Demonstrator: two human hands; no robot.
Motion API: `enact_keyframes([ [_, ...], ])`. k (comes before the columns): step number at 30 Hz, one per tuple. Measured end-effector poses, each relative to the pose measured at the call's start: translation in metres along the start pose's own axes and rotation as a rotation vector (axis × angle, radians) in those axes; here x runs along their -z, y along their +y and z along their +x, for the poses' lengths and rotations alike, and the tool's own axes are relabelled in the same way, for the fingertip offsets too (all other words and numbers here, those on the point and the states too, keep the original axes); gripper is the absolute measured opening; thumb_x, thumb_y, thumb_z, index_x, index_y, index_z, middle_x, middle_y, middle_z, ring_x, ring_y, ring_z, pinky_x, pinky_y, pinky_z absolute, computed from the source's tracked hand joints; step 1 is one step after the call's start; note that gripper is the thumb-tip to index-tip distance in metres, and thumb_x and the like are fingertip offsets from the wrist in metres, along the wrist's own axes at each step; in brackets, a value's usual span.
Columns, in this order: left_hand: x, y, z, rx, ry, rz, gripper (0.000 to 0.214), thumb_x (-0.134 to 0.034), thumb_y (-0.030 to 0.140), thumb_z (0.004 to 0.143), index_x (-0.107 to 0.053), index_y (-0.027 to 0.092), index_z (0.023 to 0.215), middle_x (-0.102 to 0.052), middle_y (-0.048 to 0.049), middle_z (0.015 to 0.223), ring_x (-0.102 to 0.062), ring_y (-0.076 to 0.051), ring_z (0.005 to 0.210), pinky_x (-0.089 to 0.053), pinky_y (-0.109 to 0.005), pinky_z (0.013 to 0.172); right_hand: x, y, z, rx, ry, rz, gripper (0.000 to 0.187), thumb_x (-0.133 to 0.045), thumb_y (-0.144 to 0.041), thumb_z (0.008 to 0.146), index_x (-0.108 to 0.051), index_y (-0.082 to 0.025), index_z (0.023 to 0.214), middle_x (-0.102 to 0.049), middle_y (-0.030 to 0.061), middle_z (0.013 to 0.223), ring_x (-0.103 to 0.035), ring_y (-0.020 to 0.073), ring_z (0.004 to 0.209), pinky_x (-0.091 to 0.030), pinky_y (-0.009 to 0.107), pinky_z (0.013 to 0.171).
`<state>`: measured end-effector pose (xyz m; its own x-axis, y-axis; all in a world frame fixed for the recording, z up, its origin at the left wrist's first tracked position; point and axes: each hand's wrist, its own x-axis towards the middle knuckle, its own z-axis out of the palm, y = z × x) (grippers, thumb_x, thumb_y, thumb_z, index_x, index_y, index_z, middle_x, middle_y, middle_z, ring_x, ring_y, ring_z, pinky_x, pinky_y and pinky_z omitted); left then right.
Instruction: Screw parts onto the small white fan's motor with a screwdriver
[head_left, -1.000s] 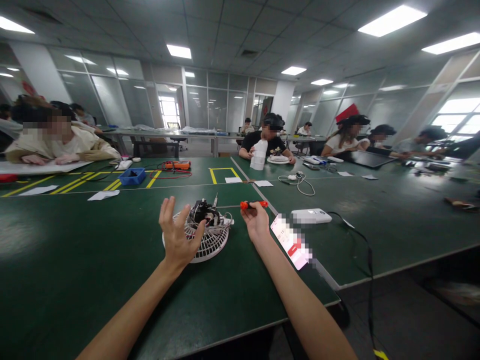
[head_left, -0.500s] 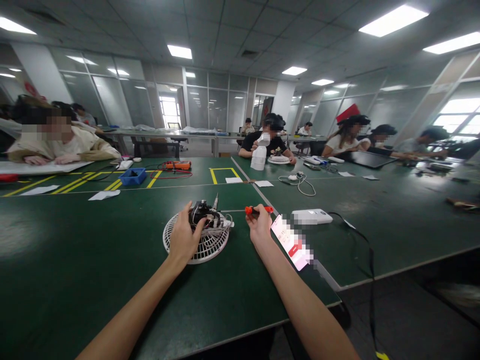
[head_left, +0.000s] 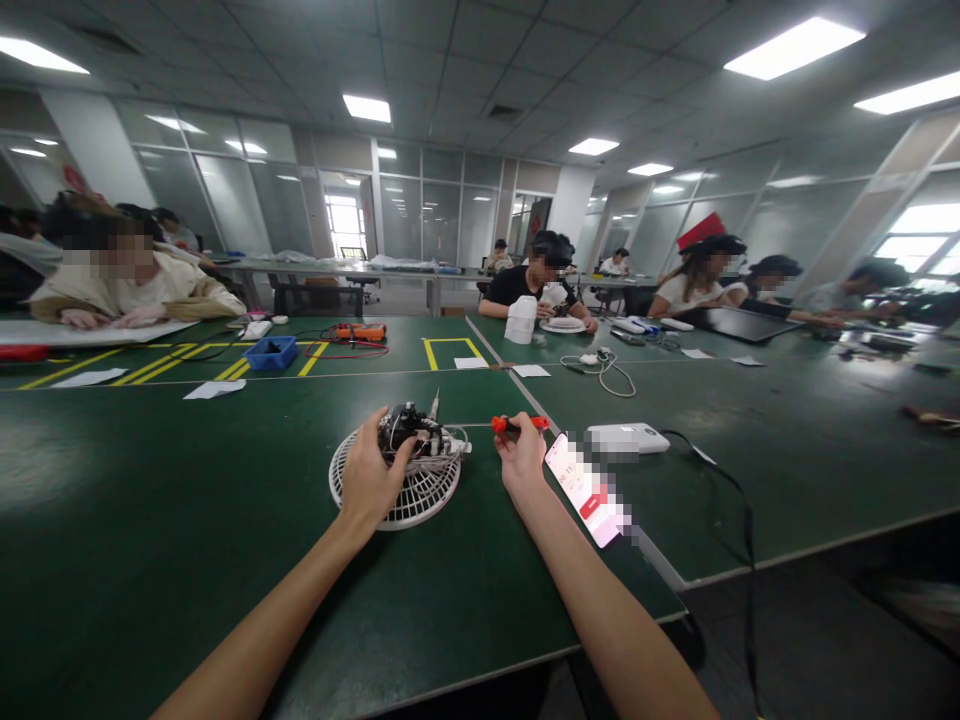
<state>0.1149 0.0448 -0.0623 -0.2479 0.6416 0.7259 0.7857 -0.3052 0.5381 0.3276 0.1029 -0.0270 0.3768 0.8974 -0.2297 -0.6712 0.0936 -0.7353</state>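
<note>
A white round fan grille (head_left: pixel 420 492) lies flat on the green table (head_left: pixel 150 520) with a black motor and loose wires (head_left: pixel 414 430) on top of it. My left hand (head_left: pixel 367 478) rests on the grille's left side, fingers curled around the motor. My right hand (head_left: pixel 521 458) is closed on a screwdriver with a red handle (head_left: pixel 519 423), whose thin shaft points left toward the motor.
A phone with a lit screen (head_left: pixel 589 488) lies just right of my right hand, beside a white power bank (head_left: pixel 626 438) with a black cable. Farther back are a blue tray (head_left: pixel 270 352), paper slips and an orange meter (head_left: pixel 360 331). Other people sit at the far tables.
My left hand, raised and spread open a second ago, has come down onto the fan and closed around the motor. The right hand with the screwdriver has barely moved.
</note>
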Motion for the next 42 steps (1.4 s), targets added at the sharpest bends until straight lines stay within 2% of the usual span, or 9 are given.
enact_keyframes([
  [7, 0.0032, 0.0044, 0.0008, 0.114, -0.060, -0.016, 0.060, -0.064, 0.052, 0.092, -0.052, 0.020, 0.142, -0.069, -0.0160, 0.128, -0.068, -0.032, 0.116, -0.055, -0.052, 0.101, -0.0026, 0.0032, -0.0019, 0.014, -0.001, -0.006, 0.028, -0.073, -0.017, 0.064, -0.052, -0.023, 0.082, -0.064, -0.0094, 0.060, -0.063, 0.0094, 0.052, -0.046, 0.017, 0.050],
  [13, 0.0053, 0.0051, 0.0012, 0.116, -0.068, -0.015, 0.060, -0.063, 0.050, 0.092, -0.051, 0.020, 0.142, -0.068, -0.0164, 0.130, -0.067, -0.032, 0.117, -0.055, -0.053, 0.101, -0.0042, 0.0037, -0.0034, -0.025, -0.012, -0.073, 0.030, -0.083, -0.026, 0.069, -0.056, -0.022, 0.081, -0.064, -0.0067, 0.055, -0.055, 0.0089, 0.046, -0.045, 0.018, 0.045],
  [16, 0.0057, 0.0051, 0.0011, 0.112, -0.066, -0.012, 0.061, -0.064, 0.049, 0.092, -0.050, 0.020, 0.143, -0.068, -0.0164, 0.130, -0.068, -0.032, 0.116, -0.055, -0.053, 0.101, -0.0032, 0.0026, -0.0040, -0.038, -0.021, -0.026, 0.023, -0.078, -0.028, 0.074, -0.057, -0.022, 0.081, -0.066, -0.0054, 0.060, -0.061, 0.0110, 0.053, -0.052, 0.021, 0.051],
  [20, 0.0056, 0.0049, 0.0009, 0.110, -0.058, -0.002, 0.061, -0.064, 0.048, 0.091, -0.050, 0.019, 0.143, -0.068, -0.0166, 0.128, -0.068, -0.033, 0.115, -0.055, -0.054, 0.100, -0.0026, 0.0000, -0.0051, -0.065, -0.076, 0.050, 0.012, -0.067, -0.018, 0.078, -0.056, -0.022, 0.080, -0.070, -0.0043, 0.066, -0.066, 0.0112, 0.060, -0.059, 0.024, 0.061],
  [27, 0.0056, 0.0038, 0.0009, 0.102, -0.063, -0.003, 0.060, -0.064, 0.047, 0.092, -0.051, 0.019, 0.142, -0.068, -0.0161, 0.129, -0.067, -0.032, 0.117, -0.055, -0.054, 0.102, -0.0070, 0.0034, -0.0090, -0.026, -0.008, -0.081, 0.034, -0.084, -0.026, 0.072, -0.052, -0.024, 0.085, -0.065, -0.0072, 0.059, -0.057, 0.0090, 0.048, -0.048, 0.019, 0.049],
  [30, 0.0059, 0.0043, 0.0008, 0.108, -0.064, -0.007, 0.060, -0.065, 0.047, 0.091, -0.051, 0.019, 0.142, -0.068, -0.0162, 0.129, -0.067, -0.032, 0.116, -0.055, -0.054, 0.101, -0.0055, 0.0043, -0.0086, -0.032, -0.023, -0.042, 0.029, -0.080, -0.029, 0.075, -0.053, -0.024, 0.083, -0.063, -0.0076, 0.060, -0.058, 0.0099, 0.051, -0.051, 0.021, 0.051],
  [35, 0.0062, 0.0060, 0.0009, 0.124, -0.052, -0.013, 0.058, -0.067, 0.046, 0.090, -0.053, 0.019, 0.140, -0.069, -0.0163, 0.127, -0.068, -0.033, 0.114, -0.055, -0.054, 0.100, -0.0033, 0.0038, -0.0060, -0.041, -0.071, 0.042, 0.018, -0.069, -0.016, 0.076, -0.052, -0.022, 0.077, -0.066, -0.0059, 0.065, -0.065, 0.0101, 0.061, -0.058, 0.023, 0.064],
  [40, 0.0056, 0.0061, 0.0012, 0.115, -0.043, -0.023, 0.056, -0.067, 0.044, 0.090, -0.053, 0.020, 0.139, -0.069, -0.0162, 0.128, -0.068, -0.033, 0.115, -0.055, -0.055, 0.100, -0.0036, 0.0068, -0.0059, 0.025, -0.043, -0.072, 0.036, -0.086, -0.026, 0.070, -0.052, -0.024, 0.082, -0.060, -0.0097, 0.056, -0.053, 0.0076, 0.046, -0.051, 0.019, 0.051],
  [42, 0.0050, 0.0056, 0.0011, 0.114, -0.039, -0.026, 0.056, -0.067, 0.044, 0.090, -0.053, 0.020, 0.139, -0.069, -0.0163, 0.127, -0.068, -0.033, 0.115, -0.055, -0.055, 0.101, -0.0027, 0.0075, -0.0060, 0.022, -0.049, -0.074, 0.038, -0.086, -0.033, 0.071, -0.052, -0.024, 0.082, -0.059, -0.0097, 0.057, -0.053, 0.0084, 0.047, -0.051, 0.020, 0.050],
])
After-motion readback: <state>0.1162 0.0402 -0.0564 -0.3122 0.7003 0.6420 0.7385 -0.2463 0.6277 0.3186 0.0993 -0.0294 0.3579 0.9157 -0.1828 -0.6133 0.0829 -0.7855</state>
